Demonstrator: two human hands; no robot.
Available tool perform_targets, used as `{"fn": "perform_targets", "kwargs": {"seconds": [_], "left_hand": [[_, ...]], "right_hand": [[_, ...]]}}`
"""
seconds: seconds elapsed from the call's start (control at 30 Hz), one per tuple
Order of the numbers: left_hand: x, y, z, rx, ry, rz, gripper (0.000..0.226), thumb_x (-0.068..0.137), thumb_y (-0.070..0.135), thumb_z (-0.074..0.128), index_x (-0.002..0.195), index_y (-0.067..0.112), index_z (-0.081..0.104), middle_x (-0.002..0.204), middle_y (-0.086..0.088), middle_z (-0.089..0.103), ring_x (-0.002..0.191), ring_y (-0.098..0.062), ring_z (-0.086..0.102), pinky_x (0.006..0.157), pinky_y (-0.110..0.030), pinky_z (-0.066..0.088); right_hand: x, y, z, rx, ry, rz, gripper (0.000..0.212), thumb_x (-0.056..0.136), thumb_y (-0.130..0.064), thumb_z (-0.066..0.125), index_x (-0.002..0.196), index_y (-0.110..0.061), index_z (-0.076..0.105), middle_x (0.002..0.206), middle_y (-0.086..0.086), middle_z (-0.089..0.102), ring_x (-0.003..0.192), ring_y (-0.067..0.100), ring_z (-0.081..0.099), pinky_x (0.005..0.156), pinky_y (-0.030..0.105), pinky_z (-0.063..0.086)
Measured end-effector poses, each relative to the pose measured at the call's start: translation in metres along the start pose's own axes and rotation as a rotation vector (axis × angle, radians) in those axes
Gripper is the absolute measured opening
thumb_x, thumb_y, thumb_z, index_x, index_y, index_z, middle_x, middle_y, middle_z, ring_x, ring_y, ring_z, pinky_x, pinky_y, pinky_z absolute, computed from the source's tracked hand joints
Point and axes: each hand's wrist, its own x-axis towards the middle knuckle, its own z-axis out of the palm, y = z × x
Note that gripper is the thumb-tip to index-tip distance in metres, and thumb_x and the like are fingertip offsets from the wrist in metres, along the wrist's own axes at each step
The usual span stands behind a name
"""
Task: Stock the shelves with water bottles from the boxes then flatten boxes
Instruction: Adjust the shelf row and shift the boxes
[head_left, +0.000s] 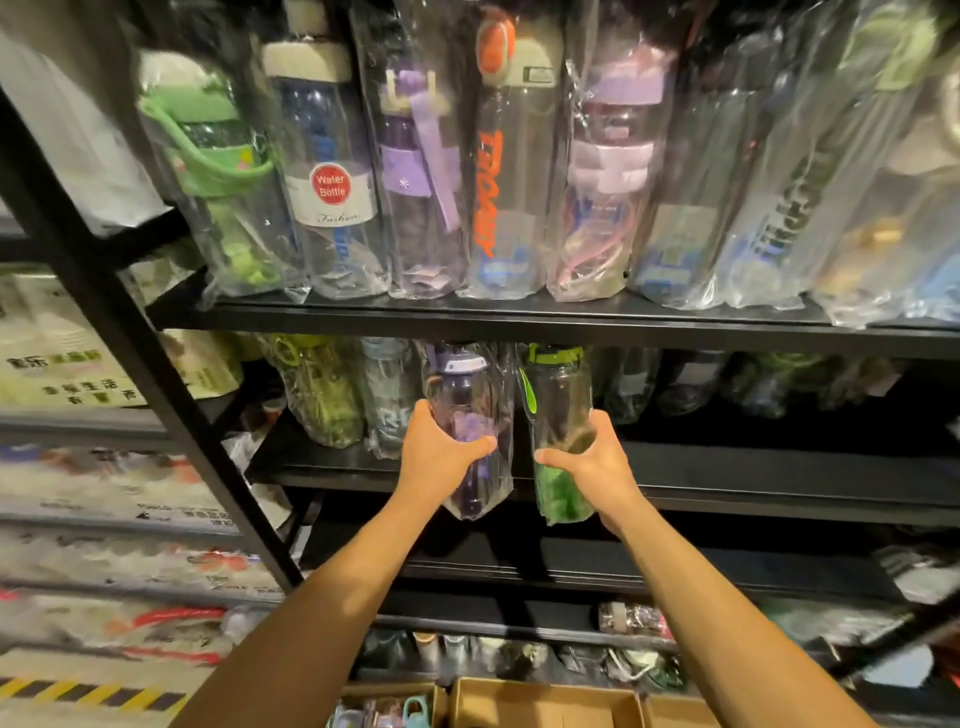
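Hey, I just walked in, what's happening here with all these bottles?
A person is stocking a black rack with plastic-wrapped water bottles. The left hand grips a purple-lidded bottle and the right hand grips a green-lidded bottle. Both bottles are held upright at the front of the middle shelf, not yet set down. The upper shelf carries a full row of bottles. An open cardboard box sits below.

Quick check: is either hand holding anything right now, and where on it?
Both. The left hand grips the purple-lidded bottle around its mid-body; the right hand grips the green-lidded bottle likewise, through clear wrap.
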Motion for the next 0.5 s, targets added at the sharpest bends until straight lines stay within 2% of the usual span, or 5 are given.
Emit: {"fn": "perform_targets", "kwargs": {"seconds": [0.07, 0.17, 0.27, 0.33, 0.5], "left_hand": [[0.006, 0.0, 0.008, 0.011, 0.023, 0.031, 0.075, 0.064, 0.035, 0.099, 0.119, 0.021, 0.049, 0.118, 0.005, 0.063, 0.108, -0.017, 0.064, 0.098, -0.039, 0.053], [0.013, 0.003, 0.019, 0.017, 0.034, 0.052, 0.082, 0.067, 0.031, 0.098, 0.128, 0.017, 0.045, 0.124, 0.01, 0.053, 0.111, -0.01, 0.054, 0.096, -0.03, 0.045], [0.019, -0.001, 0.028, -0.005, 0.067, 0.055, 0.089, 0.058, 0.044, 0.097, 0.127, 0.021, 0.046, 0.127, 0.006, 0.059, 0.116, -0.014, 0.061, 0.101, -0.036, 0.051], [0.022, -0.01, 0.034, -0.007, 0.086, 0.046, 0.091, 0.054, 0.049, 0.096, 0.127, 0.026, 0.046, 0.126, 0.005, 0.061, 0.117, -0.015, 0.062, 0.104, -0.041, 0.053], [0.025, -0.015, 0.038, -0.001, 0.087, 0.079, 0.084, 0.063, 0.037, 0.098, 0.128, 0.026, 0.046, 0.126, 0.005, 0.059, 0.116, -0.013, 0.06, 0.101, -0.033, 0.05]], "right_hand": [[0.007, 0.001, -0.001, 0.005, 0.011, -0.03, 0.069, 0.074, -0.029, 0.094, 0.124, -0.028, 0.047, 0.117, -0.004, 0.066, 0.108, 0.016, 0.065, 0.096, 0.04, 0.053], [0.014, 0.004, -0.002, -0.003, 0.037, -0.07, 0.064, 0.075, -0.027, 0.094, 0.119, -0.026, 0.046, 0.111, -0.004, 0.067, 0.101, 0.013, 0.067, 0.09, 0.035, 0.053], [0.021, 0.008, 0.0, -0.017, 0.063, -0.096, 0.06, 0.075, -0.026, 0.094, 0.112, -0.024, 0.047, 0.103, -0.004, 0.067, 0.096, 0.011, 0.067, 0.083, 0.03, 0.052], [0.026, 0.011, 0.003, -0.017, 0.062, -0.095, 0.061, 0.074, -0.029, 0.095, 0.112, -0.024, 0.047, 0.105, -0.004, 0.066, 0.098, 0.011, 0.066, 0.085, 0.031, 0.051], [0.038, 0.02, 0.007, -0.025, 0.049, -0.095, 0.062, 0.075, -0.033, 0.094, 0.115, -0.024, 0.047, 0.111, -0.011, 0.062, 0.104, 0.006, 0.062, 0.088, 0.027, 0.048]]}}
